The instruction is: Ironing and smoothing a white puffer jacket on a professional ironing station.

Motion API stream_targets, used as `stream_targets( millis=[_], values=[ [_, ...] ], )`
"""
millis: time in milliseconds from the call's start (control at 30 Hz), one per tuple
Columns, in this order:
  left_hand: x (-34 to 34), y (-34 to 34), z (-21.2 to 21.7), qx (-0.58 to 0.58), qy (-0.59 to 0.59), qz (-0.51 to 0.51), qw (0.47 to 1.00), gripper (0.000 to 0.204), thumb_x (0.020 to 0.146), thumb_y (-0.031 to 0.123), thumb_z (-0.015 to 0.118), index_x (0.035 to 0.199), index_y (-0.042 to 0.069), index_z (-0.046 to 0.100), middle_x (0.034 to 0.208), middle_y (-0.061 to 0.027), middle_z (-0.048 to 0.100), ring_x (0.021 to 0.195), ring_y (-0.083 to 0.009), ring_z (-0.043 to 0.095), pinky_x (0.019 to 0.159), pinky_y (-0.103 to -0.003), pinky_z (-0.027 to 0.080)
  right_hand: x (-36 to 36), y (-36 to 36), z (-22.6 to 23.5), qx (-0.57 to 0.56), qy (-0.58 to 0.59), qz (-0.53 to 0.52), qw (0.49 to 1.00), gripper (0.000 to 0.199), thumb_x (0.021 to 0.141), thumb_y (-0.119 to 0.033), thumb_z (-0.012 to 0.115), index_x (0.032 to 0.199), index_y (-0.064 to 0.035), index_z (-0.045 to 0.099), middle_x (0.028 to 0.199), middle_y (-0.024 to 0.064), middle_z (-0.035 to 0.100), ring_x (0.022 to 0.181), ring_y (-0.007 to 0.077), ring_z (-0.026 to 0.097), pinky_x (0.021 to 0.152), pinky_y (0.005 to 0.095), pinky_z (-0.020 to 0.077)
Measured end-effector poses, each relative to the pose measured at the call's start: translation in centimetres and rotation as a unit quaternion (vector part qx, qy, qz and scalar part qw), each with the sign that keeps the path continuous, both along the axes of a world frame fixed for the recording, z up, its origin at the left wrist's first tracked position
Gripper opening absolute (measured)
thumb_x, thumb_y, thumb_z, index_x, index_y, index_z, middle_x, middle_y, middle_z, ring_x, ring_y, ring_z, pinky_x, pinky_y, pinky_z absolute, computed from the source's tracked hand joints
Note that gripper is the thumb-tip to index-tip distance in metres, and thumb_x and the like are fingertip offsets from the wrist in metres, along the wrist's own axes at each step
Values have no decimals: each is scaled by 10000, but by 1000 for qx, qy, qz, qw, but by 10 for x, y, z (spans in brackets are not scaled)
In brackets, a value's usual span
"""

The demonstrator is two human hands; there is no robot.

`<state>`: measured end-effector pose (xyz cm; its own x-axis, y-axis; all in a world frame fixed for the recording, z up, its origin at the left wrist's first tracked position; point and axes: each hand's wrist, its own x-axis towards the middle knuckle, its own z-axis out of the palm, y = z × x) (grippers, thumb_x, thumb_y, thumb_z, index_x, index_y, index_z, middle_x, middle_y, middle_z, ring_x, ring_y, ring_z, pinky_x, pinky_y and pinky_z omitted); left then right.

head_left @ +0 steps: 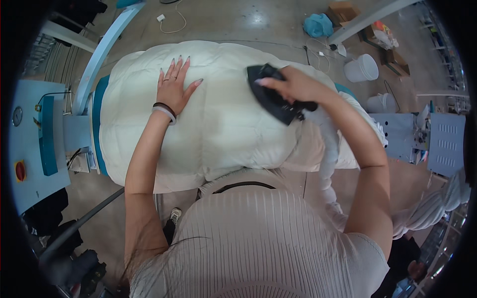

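A puffy, quilted, cream-white fabric piece [223,129] spreads beneath the widely separated hands. A black, pointed iron [271,103] sits in the curled right hand [293,85]; the left hand [173,90] lies flat on the fabric, 5 digits splayed.

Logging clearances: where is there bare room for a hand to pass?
Free: the quilted fabric between the left hand and iron; the floor between white cable and blue bag. Crowded: the fabric's right side, with iron, right hand and pale hose.

Grey floor [218,25] catches a bright light, with white buckets [361,69] and cardboard boxes [343,11] at right.
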<state>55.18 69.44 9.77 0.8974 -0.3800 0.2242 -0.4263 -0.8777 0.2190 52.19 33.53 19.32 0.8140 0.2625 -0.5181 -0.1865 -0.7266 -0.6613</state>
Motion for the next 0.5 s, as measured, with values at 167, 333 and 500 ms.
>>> stream_targets(
  millis=[167, 333, 500],
  values=[
    [-6, 46, -85, 214, 14, 117, 970, 753, 903, 549, 474, 1498, 172, 206, 1552, -97, 202, 1418, -256, 224, 1150, -458, 126, -22, -55, -65, 13, 68, -57, 996, 597, 817, -583, 642, 758, 6, 562, 517, 33, 513, 421, 127, 508, 402, 259, 393],
    [-54, 78, -37, -15, -73, 90, 993, 569, 913, 350, 538, 1366, 29, 415, 1386, -201, 434, 1258, -352, 432, 1055, -408, 325, -12, -209, -88, -360, -237, -100, 897, 766, 771, -664, 612, 813, 100, 603, 659, 223, 628, 557, 319, 644, 549, 383, 518],
    [-257, 122, -73, -92, 15, 256, 962, 278, 937, 229, 445, 751, 31, 503, 633, -106, 509, 593, -252, 518, 545, -411, 368, -62, -163, 8, -247, -244, -66, 936, 656, 808, -585, 622, 871, 68, 625, 735, 224, 629, 729, 339, 654, 666, 406, 489]
  ],
)
